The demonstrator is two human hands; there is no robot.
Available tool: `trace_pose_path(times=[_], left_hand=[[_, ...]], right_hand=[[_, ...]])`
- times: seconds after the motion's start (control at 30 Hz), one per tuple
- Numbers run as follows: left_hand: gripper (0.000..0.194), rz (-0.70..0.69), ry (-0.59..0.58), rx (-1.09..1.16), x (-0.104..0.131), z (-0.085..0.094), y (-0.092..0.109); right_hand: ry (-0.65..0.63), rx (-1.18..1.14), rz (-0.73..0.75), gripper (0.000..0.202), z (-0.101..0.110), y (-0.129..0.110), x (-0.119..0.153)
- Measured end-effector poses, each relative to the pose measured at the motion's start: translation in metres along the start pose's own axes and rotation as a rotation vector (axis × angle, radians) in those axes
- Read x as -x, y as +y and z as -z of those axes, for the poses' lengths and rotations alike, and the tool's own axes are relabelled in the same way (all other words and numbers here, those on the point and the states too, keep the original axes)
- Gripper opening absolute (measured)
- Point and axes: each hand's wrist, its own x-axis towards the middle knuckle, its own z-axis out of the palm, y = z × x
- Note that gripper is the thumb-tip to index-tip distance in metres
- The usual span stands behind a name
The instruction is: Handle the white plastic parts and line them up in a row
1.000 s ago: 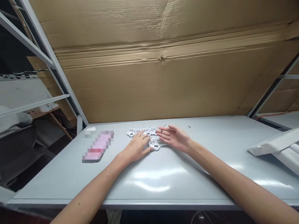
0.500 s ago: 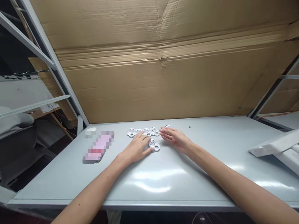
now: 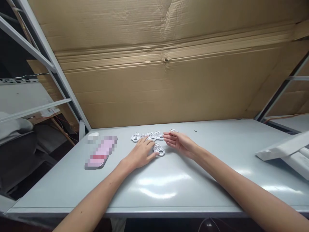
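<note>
My left hand (image 3: pixel 142 153) rests low over the grey tabletop, fingers stretched out. Its thumb tip touches or nearly touches a small white bracket-like part with a round hole (image 3: pixel 158 149). Behind the fingertips, a row of several similar white parts (image 3: pixel 135 137) lies flat, some partly covered by the hand. My right hand (image 3: pixel 180 142) is held on edge with its palm turned left and fingers extended, nothing in it. Its fingertips are beside the rightmost part of the row (image 3: pixel 158 135). One more white part (image 3: pixel 173 130) shows only partly behind that hand.
A pixelated pink phone-shaped item (image 3: pixel 102 153) lies on the left, with a small white object (image 3: pixel 93 138) behind it. White wrapped pieces (image 3: pixel 277 151) stand at the right. Cardboard (image 3: pixel 154 93) closes off the back, and a tiny black bit (image 3: pixel 195 131) lies near it.
My right hand has turned slightly, its palm showing more, and its fingertips sit a little further left. My left hand and the white parts stay in place. The view has shifted slightly.
</note>
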Motion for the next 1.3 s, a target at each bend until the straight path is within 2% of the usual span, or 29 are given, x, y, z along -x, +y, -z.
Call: trace_pose_path(times=[0.2, 0.53, 0.7, 0.77, 0.87, 0.97, 1.07, 1.17, 1.3], left_hand=[[0.031, 0.006, -0.015, -0.007, 0.001, 0.001, 0.001], [0.034, 0.019, -0.033, -0.004, 0.001, 0.001, 0.001], [0.034, 0.018, -0.031, -0.013, 0.001, 0.001, 0.001], [0.032, 0.010, -0.025, -0.005, 0.001, 0.000, 0.001], [0.030, 0.003, -0.021, 0.011, 0.001, 0.000, 0.000], [0.031, -0.001, -0.030, 0.012, 0.001, 0.000, 0.000], [0.034, 0.002, -0.043, 0.009, 0.000, 0.000, 0.000], [0.036, -0.005, -0.045, 0.015, -0.001, 0.000, 0.001], [0.035, -0.007, -0.074, 0.023, -0.002, 0.002, 0.002]], right_hand=[[-0.029, -0.035, -0.020, 0.022, 0.001, 0.000, 0.000], [-0.036, -0.049, -0.063, 0.018, 0.002, 0.000, -0.001], [-0.081, 0.036, 0.017, 0.014, 0.006, -0.004, 0.001], [-0.045, 0.123, 0.081, 0.014, 0.009, -0.010, 0.002], [0.086, 0.349, 0.214, 0.015, 0.018, -0.022, 0.001], [0.176, 0.709, 0.379, 0.018, 0.032, -0.028, -0.003], [0.210, 1.051, 0.549, 0.022, 0.047, -0.026, -0.009], [0.196, 1.194, 0.532, 0.024, 0.056, -0.024, -0.012], [0.227, 1.352, 0.453, 0.014, 0.059, -0.028, -0.011]])
